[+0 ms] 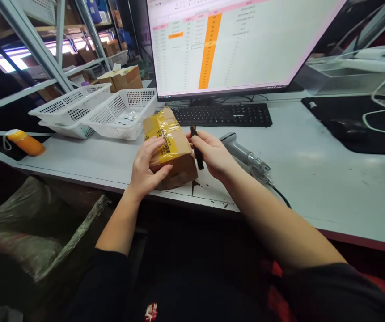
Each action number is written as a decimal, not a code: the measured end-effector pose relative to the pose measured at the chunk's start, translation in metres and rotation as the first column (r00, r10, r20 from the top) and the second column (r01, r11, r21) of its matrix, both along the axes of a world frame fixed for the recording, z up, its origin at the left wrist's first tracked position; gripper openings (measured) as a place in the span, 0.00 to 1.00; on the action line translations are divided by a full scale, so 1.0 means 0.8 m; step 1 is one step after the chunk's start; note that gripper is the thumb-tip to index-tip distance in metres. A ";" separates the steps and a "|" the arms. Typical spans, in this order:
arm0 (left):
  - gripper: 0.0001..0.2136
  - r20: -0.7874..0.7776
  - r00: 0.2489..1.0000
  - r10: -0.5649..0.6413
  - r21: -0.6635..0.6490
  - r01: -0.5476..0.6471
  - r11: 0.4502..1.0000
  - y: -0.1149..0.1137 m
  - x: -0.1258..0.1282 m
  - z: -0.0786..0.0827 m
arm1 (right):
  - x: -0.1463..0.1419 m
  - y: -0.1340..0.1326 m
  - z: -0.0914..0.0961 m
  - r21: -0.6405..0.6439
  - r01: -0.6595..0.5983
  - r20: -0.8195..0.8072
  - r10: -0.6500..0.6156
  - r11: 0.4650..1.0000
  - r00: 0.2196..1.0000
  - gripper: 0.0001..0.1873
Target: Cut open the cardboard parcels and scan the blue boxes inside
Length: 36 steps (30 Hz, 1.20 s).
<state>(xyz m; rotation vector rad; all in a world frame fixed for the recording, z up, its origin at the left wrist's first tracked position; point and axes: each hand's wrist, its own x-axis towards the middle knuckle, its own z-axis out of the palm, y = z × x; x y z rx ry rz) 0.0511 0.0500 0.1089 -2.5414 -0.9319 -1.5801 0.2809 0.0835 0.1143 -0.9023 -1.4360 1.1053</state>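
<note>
A small brown cardboard box with yellow tape (174, 147) sits near the front edge of the grey table (313, 179). The left hand (147, 167) grips the box, with the fingers curled over the top and the thumb on the near side. The right hand (214, 154) pinches a thin black tool (197, 152) and holds it right beside the box's right side. A grey scanner gun (242, 154) lies just behind that hand. Farther back are a black keyboard (222, 115), a big bright screen (246, 40) and white plastic baskets with holes (121, 114).
</note>
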 end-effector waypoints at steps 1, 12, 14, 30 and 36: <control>0.22 0.003 1.000 0.013 -0.020 -0.013 1.000 0.000 0.002 0.001 | 0.006 -0.011 0.003 0.081 0.078 0.054 -0.083 0.994 0.995 0.22; 0.15 -0.192 0.979 0.074 -0.019 -0.080 0.997 -0.009 0.009 0.012 | 0.023 -0.137 -0.009 0.792 0.133 0.376 -0.648 0.596 0.663 0.21; 0.14 -0.182 0.978 0.104 0.024 -0.102 0.995 -0.008 0.019 0.011 | 0.017 -0.132 -0.017 0.830 0.147 0.352 -0.708 0.539 0.612 0.21; 0.02 -0.017 1.000 -0.011 0.192 0.014 0.981 -0.004 0.044 0.012 | 0.025 -0.109 -0.022 0.797 0.297 0.287 -0.762 0.526 0.581 0.18; 0.05 0.021 0.997 -0.079 0.216 0.072 0.974 0.001 0.050 0.012 | 0.061 -0.095 -0.019 0.782 0.405 0.218 -0.816 0.474 0.535 0.16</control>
